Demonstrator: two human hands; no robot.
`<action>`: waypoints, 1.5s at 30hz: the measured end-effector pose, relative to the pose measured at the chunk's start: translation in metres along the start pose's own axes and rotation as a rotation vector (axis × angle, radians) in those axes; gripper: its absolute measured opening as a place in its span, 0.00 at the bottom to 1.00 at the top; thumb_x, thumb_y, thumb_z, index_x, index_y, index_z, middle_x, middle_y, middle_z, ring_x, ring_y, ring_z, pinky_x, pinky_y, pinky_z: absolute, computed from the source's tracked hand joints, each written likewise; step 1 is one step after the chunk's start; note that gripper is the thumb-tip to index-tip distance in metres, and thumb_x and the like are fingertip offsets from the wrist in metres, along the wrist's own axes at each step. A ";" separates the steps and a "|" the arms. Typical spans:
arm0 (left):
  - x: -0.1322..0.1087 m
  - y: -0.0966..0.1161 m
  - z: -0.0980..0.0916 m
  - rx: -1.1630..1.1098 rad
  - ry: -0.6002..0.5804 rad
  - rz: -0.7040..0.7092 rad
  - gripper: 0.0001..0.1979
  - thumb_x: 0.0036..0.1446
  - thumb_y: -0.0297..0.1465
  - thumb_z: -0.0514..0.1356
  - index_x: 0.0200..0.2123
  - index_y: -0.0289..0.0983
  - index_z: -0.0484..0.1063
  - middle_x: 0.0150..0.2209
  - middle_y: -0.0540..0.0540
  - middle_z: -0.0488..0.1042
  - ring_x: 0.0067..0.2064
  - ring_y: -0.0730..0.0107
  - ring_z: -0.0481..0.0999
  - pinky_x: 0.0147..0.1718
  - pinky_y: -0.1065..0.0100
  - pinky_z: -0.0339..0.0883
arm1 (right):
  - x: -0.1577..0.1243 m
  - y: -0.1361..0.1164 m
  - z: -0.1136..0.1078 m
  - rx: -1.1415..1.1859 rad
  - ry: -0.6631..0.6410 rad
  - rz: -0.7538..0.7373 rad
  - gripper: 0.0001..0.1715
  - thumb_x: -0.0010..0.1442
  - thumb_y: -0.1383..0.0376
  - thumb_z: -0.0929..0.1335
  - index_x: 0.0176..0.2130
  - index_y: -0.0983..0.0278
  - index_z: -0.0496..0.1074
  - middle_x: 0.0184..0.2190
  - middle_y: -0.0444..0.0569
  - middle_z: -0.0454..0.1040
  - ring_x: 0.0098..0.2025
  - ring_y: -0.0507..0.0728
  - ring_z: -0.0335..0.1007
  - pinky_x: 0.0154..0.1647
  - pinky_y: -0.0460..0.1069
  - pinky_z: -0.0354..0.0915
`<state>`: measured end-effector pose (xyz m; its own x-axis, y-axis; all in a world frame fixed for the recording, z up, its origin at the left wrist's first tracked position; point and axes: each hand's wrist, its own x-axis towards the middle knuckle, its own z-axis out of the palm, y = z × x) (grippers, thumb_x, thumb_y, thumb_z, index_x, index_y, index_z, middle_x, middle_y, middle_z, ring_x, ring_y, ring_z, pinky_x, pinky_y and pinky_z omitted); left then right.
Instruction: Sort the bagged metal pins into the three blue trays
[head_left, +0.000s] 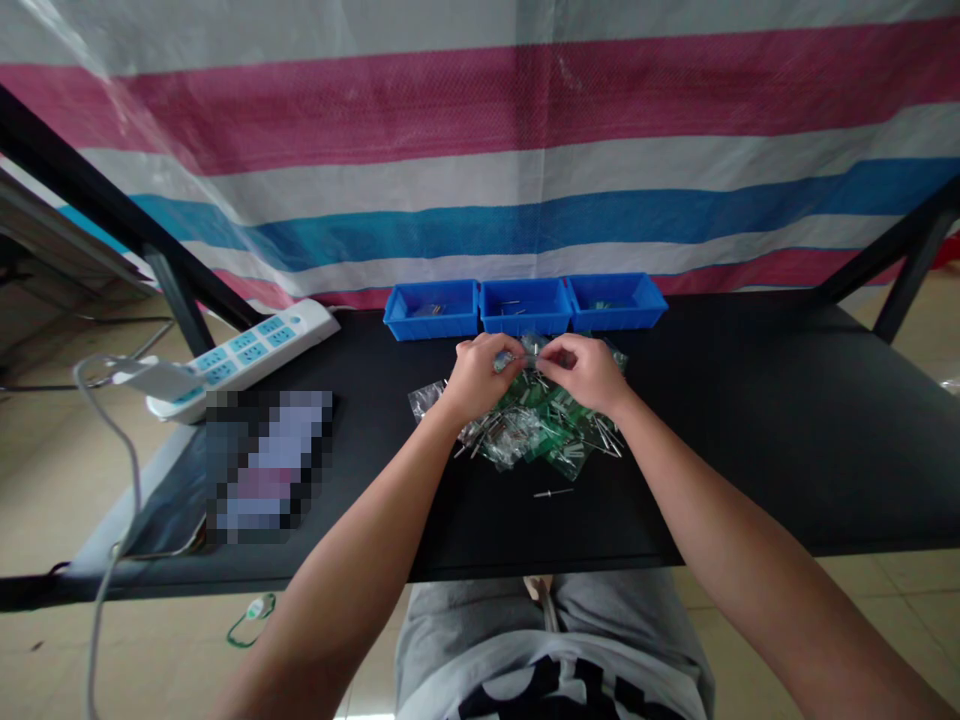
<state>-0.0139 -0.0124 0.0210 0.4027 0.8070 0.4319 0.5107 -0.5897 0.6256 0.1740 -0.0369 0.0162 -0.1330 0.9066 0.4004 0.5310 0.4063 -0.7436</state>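
My left hand (478, 376) and my right hand (586, 370) meet over a heap of clear plastic bags (536, 428) with green pieces and thin metal pins on the black table (750, 430). Both hands have their fingers pinched together on a small clear bag (527, 352) held between them, just above the heap. One loose metal pin (553, 493) lies on the table nearer to me than the heap.
Three blue bins stand in a row behind the heap: left bin (431, 310), middle bin (525, 306), right bin (616, 301). A white power strip (247, 355) with a plugged-in adapter lies at the left. A striped tarp (480, 140) hangs behind.
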 end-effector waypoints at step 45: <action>0.004 -0.019 -0.016 0.011 0.125 -0.179 0.27 0.54 0.36 0.56 0.58 0.39 0.66 0.58 0.40 0.69 0.60 0.53 0.64 0.58 0.49 0.56 | -0.002 0.002 -0.002 0.214 0.045 0.143 0.27 0.59 0.44 0.63 0.26 0.63 0.70 0.21 0.45 0.70 0.24 0.52 0.64 0.27 0.47 0.58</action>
<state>-0.0344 0.0030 0.0215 0.2075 0.8960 0.3925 0.5740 -0.4365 0.6928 0.1770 -0.0381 0.0156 -0.0295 0.9525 0.3032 0.3517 0.2938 -0.8888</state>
